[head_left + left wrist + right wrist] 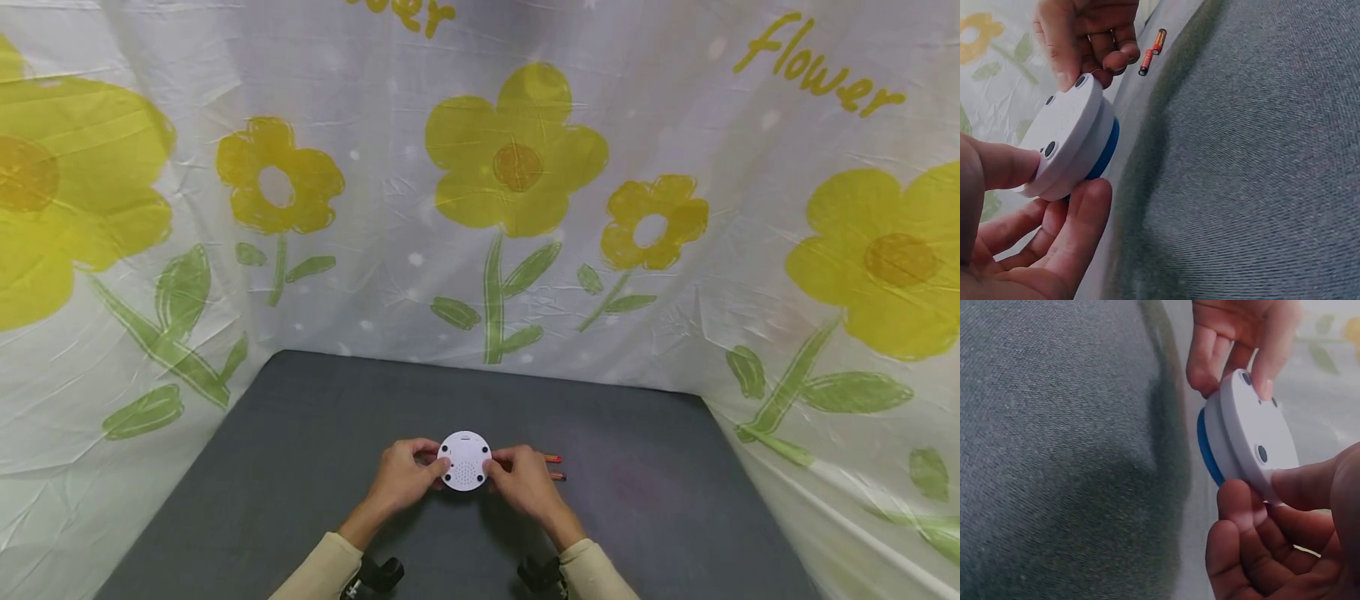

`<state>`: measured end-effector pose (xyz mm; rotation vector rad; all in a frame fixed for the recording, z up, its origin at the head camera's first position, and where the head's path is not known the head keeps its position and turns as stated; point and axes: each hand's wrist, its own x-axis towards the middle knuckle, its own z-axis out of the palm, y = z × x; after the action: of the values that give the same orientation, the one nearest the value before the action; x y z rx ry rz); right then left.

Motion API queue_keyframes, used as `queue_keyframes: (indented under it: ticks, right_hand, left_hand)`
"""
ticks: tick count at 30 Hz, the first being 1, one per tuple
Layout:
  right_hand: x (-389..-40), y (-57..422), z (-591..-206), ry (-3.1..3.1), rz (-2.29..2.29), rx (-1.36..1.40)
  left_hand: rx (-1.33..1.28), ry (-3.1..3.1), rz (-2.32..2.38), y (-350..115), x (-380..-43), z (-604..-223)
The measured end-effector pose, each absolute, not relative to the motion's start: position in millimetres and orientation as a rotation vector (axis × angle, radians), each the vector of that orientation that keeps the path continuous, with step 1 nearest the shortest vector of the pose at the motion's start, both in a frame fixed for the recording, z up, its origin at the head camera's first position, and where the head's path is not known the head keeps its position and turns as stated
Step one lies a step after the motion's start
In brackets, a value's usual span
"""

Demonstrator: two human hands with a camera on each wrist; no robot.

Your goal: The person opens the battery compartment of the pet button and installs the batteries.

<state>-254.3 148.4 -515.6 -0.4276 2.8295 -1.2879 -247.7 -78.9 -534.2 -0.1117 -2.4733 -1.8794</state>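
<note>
Between both hands is a round white device (465, 450), its back face turned up with several dark rubber feet and a patch of small holes. A blue band (1208, 450) runs round its far side in the right wrist view. My left hand (403, 477) pinches the left rim, thumb on the back face and fingers beneath. The right hand (527, 485) grips the opposite rim the same way. In the left wrist view, the device's white side wall (1075, 156) is seen tilted. Its front is hidden.
Two red-and-black batteries, one upper (552, 458) and one lower (558, 477), lie on the dark grey table (360, 400) just past the right hand. A white curtain (375, 275) with yellow flowers surrounds the table at the back and sides.
</note>
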Motion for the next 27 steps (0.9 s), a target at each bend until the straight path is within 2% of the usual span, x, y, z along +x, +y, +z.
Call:
queue_keyframes:
  ticks: [13,27]
  right_hand:
    - [-254.1,147.6,-528.0,2.809,-1.286,-0.416]
    - [-251.6,146.2,-532.9,2.793,-1.266,-0.319]
  left_hand:
    - [-0.041,-2.472,-2.116,-83.0,-248.7,-547.1]
    - [0.003,-2.463,-2.171,-81.6,-251.7,-550.2]
